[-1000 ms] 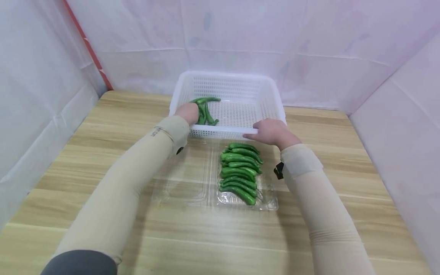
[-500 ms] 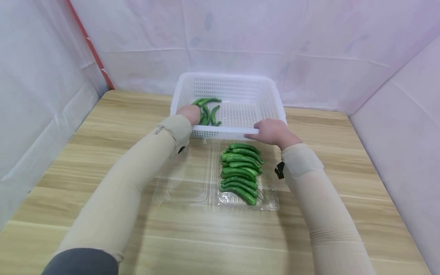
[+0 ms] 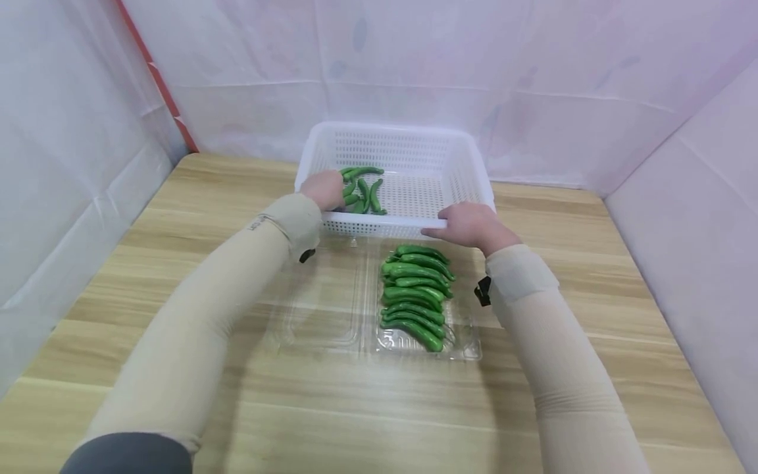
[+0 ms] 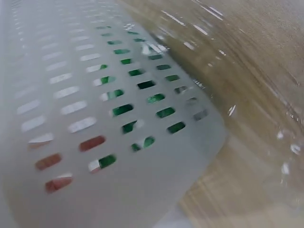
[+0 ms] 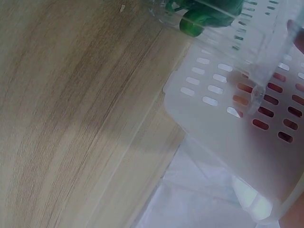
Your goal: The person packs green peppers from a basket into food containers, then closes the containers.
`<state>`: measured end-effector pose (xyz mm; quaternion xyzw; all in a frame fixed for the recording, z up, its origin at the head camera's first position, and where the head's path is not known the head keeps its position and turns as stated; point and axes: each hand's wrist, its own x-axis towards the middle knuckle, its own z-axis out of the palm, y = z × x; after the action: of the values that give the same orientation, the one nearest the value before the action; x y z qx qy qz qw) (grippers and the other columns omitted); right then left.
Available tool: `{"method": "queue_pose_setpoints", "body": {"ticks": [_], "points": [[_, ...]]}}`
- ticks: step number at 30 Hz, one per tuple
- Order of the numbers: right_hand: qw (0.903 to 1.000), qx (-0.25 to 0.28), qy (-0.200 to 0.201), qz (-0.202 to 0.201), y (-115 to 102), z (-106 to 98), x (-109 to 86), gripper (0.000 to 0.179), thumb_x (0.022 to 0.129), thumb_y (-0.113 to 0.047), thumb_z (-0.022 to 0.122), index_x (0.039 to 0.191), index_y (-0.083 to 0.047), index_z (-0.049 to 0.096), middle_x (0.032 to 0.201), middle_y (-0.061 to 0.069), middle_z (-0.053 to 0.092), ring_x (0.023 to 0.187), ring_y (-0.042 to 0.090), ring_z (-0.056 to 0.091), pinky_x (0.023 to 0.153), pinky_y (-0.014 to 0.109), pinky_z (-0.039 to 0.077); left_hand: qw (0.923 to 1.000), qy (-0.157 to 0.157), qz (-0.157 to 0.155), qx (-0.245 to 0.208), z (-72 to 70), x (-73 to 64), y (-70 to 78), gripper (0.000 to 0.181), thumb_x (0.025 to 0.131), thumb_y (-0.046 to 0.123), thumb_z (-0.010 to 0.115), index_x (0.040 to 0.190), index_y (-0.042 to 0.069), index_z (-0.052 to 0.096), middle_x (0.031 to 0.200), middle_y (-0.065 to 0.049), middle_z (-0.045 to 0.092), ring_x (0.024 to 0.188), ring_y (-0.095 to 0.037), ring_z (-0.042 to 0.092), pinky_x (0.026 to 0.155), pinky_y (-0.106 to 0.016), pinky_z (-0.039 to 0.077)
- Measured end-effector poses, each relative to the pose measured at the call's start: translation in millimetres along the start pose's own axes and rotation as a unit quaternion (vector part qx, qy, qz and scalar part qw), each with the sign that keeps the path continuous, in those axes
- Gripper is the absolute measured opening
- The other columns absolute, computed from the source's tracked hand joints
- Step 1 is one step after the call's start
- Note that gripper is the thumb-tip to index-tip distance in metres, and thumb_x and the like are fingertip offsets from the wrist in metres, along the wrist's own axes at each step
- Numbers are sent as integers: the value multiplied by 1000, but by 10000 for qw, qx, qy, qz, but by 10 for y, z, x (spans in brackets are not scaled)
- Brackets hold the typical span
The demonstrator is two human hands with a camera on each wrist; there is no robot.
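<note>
A white perforated plastic basket (image 3: 387, 222) stands at the back of the table, with several green peppers (image 3: 374, 195) in its left part. My left hand (image 3: 324, 189) reaches over the front left rim in among them. Its fingers are hidden in the head view, and I cannot tell whether they hold a pepper. Through the slots of the basket wall (image 4: 137, 166), the left wrist view shows bits of fingers and green. My right hand (image 3: 472, 224) grips the basket's front right corner, thumb outside the wall and fingers over the rim.
In front of the basket lies an opened clear plastic clamshell box (image 3: 470, 345). Its right half holds a neat stack of green peppers (image 3: 414, 296); its lid half (image 3: 320, 296) lies flat to the left. White sheeting (image 3: 408, 59) hangs behind the wooden table (image 3: 355, 421).
The peppers in the basket have shifted and spread a little to the right. My left hand has dipped, then drawn back slightly up and left. My right hand stays on the rim.
</note>
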<state>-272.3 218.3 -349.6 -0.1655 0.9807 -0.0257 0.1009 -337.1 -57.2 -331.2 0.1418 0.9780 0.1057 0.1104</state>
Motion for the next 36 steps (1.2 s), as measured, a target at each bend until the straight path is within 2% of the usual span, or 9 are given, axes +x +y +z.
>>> {"method": "queue_pose_setpoints", "body": {"ticks": [2, 7, 14, 18, 22, 25, 29, 33, 36], "points": [[10000, 25, -6, 4, -4, -4, 4, 53, 87, -62, 46, 67, -13, 45, 61, 1, 42, 58, 19, 43, 53, 33, 34, 9998, -41, 21, -188, -55, -46, -9, 8, 85, 10, 58, 85, 3, 57, 84, -10, 59, 73, -21, 54, 70, -33, 48], [10000, 73, -4, -8, -19, -20, -7, 53, 87, -62, 46, 66, -13, 44, 60, 1, 41, 57, 18, 42, 53, 33, 34, 9958, -287, 76, -862, -183, -112, -71, 27, 89, 17, 59, 66, 6, 50, 57, 1, 50, 50, -10, 41, 55, -24, 39], [10000, 96, -13, 3, -10, -38, -39, 53, 87, -61, 46, 66, -13, 44, 60, 1, 40, 56, 18, 41, 52, 32, 33, 9760, -661, 113, -2070, -280, -200, -90, 30, 93, 26, 56, 87, -2, 66, 70, -5, 62, 60, -14, 53, 75, -30, 45], [10000, 85, -31, 19, 0, -40, -36, 52, 87, -61, 47, 66, -13, 44, 60, 1, 40, 56, 18, 41, 53, 33, 33, 9541, -823, 33, -2880, -273, -267, -29, 31, 94, 29, 56, 97, -1, 66, 88, -10, 67, 77, -21, 61, 81, -33, 48], [9999, 90, -51, 32, 13, -44, -28, 53, 86, -63, 46, 67, -13, 45, 61, 1, 42, 57, 18, 42, 52, 33, 33, 9243, -952, 80, -3694, -263, -325, 38, 33, 94, 27, 56, 107, -3, 62, 100, -15, 66, 86, -22, 63, 79, -31, 51], [9999, 64, -59, 53, 18, -42, -25, 54, 86, -64, 45, 67, -13, 46, 61, 2, 43, 57, 19, 43, 52, 33, 34, 8952, -1050, 255, -4323, -252, -355, 77, 34, 95, 24, 54, 111, -6, 58, 99, -15, 65, 85, -20, 64, 82, -32, 51], [9999, 64, -56, 54, 9, -40, -27, 53, 86, -63, 46, 67, -13, 46, 61, 2, 44, 58, 19, 44, 52, 33, 35, 8735, -1186, 632, -4678, -231, -418, 140, 32, 96, 18, 54, 115, -7, 58, 102, -14, 64, 90, -20, 63, 87, -34, 48], [9999, 126, -60, 49, -8, -48, -25, 54, 86, -63, 45, 69, -13, 49, 63, 2, 46, 59, 19, 45, 54, 34, 36, 8817, -1332, 974, -4420, -203, -556, 240, 33, 94, 16, 56, 122, -2, 56, 108, -16, 64, 99, -28, 61, 87, -34, 49], [9998, 178, -86, 63, -21, -58, -17, 54, 86, -63, 45, 75, -12, 54, 69, 4, 52, 64, 21, 50, 59, 37, 41, 8996, -1438, 1394, -3880, -152, -674, 331, 33, 93, 18, 58, 122, 2, 57, 107, -14, 65, 97, -26, 62, 85, -34, 50]]}}
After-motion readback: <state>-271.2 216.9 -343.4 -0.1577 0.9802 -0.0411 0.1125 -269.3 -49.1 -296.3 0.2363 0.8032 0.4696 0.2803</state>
